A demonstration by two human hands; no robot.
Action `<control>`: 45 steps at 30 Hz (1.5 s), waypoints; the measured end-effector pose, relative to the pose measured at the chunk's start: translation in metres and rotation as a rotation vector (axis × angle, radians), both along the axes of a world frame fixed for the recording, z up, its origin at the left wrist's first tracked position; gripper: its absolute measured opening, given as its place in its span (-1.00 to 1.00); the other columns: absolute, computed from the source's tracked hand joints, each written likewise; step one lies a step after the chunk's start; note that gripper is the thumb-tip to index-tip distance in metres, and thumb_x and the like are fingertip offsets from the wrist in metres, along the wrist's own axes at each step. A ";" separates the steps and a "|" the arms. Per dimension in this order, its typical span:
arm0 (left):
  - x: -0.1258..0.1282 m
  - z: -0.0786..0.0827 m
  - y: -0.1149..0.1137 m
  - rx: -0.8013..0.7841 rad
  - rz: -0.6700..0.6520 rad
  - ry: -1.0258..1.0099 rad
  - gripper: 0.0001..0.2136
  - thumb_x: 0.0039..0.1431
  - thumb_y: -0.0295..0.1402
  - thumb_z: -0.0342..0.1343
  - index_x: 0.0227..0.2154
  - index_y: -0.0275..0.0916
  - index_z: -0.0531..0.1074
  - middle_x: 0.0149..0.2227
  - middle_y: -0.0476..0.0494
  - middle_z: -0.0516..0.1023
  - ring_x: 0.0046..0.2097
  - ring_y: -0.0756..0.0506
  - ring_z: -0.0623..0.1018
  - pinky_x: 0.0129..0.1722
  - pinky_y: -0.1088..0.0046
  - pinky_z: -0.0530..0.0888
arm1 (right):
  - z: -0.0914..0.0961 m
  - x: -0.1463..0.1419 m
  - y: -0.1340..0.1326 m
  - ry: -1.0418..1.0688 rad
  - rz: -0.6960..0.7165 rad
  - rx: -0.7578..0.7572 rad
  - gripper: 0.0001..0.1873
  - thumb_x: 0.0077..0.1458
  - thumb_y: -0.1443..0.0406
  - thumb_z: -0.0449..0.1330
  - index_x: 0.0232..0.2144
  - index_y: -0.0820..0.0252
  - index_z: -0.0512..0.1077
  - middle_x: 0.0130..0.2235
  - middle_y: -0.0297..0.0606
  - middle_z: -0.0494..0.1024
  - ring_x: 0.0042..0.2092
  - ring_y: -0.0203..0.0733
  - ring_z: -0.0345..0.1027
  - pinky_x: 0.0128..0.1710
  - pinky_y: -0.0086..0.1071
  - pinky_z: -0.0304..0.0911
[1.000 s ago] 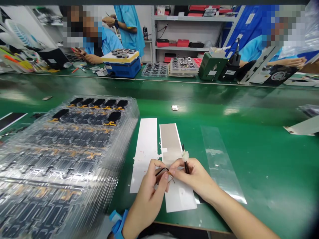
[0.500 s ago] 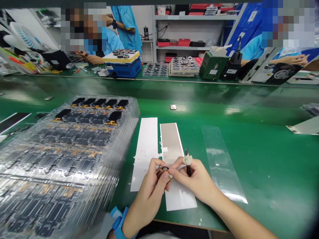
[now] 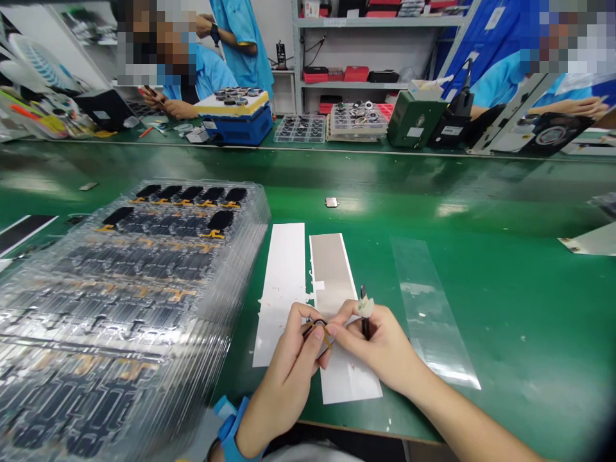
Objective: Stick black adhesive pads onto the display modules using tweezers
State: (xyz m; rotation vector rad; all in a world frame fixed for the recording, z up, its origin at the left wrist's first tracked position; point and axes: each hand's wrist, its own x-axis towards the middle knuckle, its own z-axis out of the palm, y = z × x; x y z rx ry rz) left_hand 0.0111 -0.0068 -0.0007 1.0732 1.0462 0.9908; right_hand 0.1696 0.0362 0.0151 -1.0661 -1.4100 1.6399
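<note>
Between the thumb and fingers of my left hand (image 3: 291,366) is a small dark display module with an orange flex cable (image 3: 328,339), mostly covered by the fingers. My right hand (image 3: 378,340) is closed, its thumb and index fingertip pinched together at the module's upper right edge. A slim black tool (image 3: 366,328) is tucked upright in the same hand; its exact kind is unclear. A pale, crumpled wrap (image 3: 365,307) sits by the index finger. Beneath both hands lies a grey-and-white adhesive sheet (image 3: 332,263), with a white sheet (image 3: 283,276) to its left.
A tall stack of clear plastic trays (image 3: 262,208) fills the left, several black displays in its top rows. A clear film strip (image 3: 433,314) lies right of my hands. One small metallic piece (image 3: 332,203) rests ahead. Co-workers in blue sit beyond the raised bench edge.
The module has tilted slightly between my fingers, so more of its orange flex cable shows. Both hands stay in nearly the same place; the camera view has shifted a little.
</note>
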 end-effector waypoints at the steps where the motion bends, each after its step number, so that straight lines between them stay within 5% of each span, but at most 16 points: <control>1: 0.000 0.001 0.000 -0.009 0.003 -0.007 -0.76 0.45 -0.09 -0.11 -0.21 -0.14 0.20 -0.49 0.10 0.28 -0.44 0.00 0.24 -0.45 0.49 0.19 | -0.001 0.000 0.000 -0.009 0.001 -0.001 -0.70 0.09 0.10 0.32 -0.52 0.15 0.41 -0.71 -0.64 -0.08 -0.63 -0.43 -0.28 -0.61 -0.44 -0.22; 11: -0.001 0.000 0.001 -0.043 -0.026 -0.053 -0.76 0.44 -0.07 -0.09 -0.18 -0.14 0.20 -0.48 0.10 0.28 -0.45 0.02 0.24 -0.47 0.52 0.18 | 0.000 0.005 0.002 -0.051 0.060 -0.056 -0.66 0.08 0.03 0.30 -0.49 0.16 0.41 -0.74 -0.66 -0.04 -0.67 -0.45 -0.23 -0.67 -0.46 -0.21; 18: -0.002 0.001 0.000 -0.012 -0.076 -0.001 -0.78 0.44 -0.09 -0.08 -0.16 -0.13 0.16 -0.47 0.11 0.26 -0.43 0.00 0.24 -0.44 0.48 0.17 | 0.001 0.006 0.005 0.050 0.117 -0.217 -0.62 0.04 0.01 0.33 -0.43 0.20 0.41 -0.53 -0.24 0.60 -0.59 -0.36 0.26 -0.58 -0.44 0.07; 29: -0.001 -0.004 0.002 0.023 -0.058 0.043 -0.83 0.44 -0.18 -0.06 -0.14 -0.12 0.12 -0.48 0.14 0.25 -0.43 0.01 0.26 -0.42 0.49 0.21 | -0.004 0.004 0.003 -0.062 0.065 -0.128 -0.66 0.06 0.05 0.32 -0.48 0.19 0.43 -0.73 -0.56 0.21 -0.67 -0.45 -0.14 -0.65 -0.46 -0.14; 35: -0.001 -0.002 0.002 0.026 -0.041 0.078 -0.90 0.46 -0.25 -0.10 -0.17 -0.12 0.12 -0.48 0.12 0.28 -0.44 0.01 0.26 -0.45 0.49 0.19 | 0.002 0.009 0.005 -0.057 -0.062 0.041 -0.65 0.12 0.02 0.26 -0.46 0.18 0.45 -0.52 -0.38 0.37 -0.47 -0.32 0.15 -0.47 -0.40 0.09; 39: -0.001 0.003 0.002 0.053 -0.014 0.108 -0.93 0.47 -0.28 -0.12 -0.16 -0.13 0.16 -0.44 0.09 0.30 -0.42 0.00 0.28 -0.41 0.47 0.21 | 0.006 0.019 0.008 -0.006 -0.224 0.079 -0.60 0.24 -0.01 0.13 -0.41 0.16 0.49 -0.53 -0.43 0.20 -0.50 -0.32 0.03 -0.49 -0.38 0.00; 43: -0.002 0.003 0.002 0.061 -0.048 0.131 -0.87 0.46 -0.25 -0.10 -0.24 -0.14 0.18 -0.45 0.09 0.25 -0.41 0.00 0.28 -0.43 0.47 0.20 | 0.007 0.025 0.012 -0.040 -0.335 0.315 -0.50 0.30 -0.04 0.04 -0.50 0.15 0.47 -0.37 -0.29 0.37 -0.27 -0.23 0.27 -0.25 -0.35 0.18; 45: -0.003 0.002 0.002 0.080 -0.073 0.160 -0.86 0.46 -0.25 -0.12 -0.25 -0.14 0.18 -0.46 0.10 0.24 -0.42 -0.01 0.28 -0.42 0.46 0.22 | 0.006 0.027 0.014 -0.095 -0.393 0.349 -0.46 0.30 -0.08 0.02 -0.50 0.15 0.45 -0.38 -0.30 0.42 -0.34 -0.27 0.29 -0.30 -0.37 0.20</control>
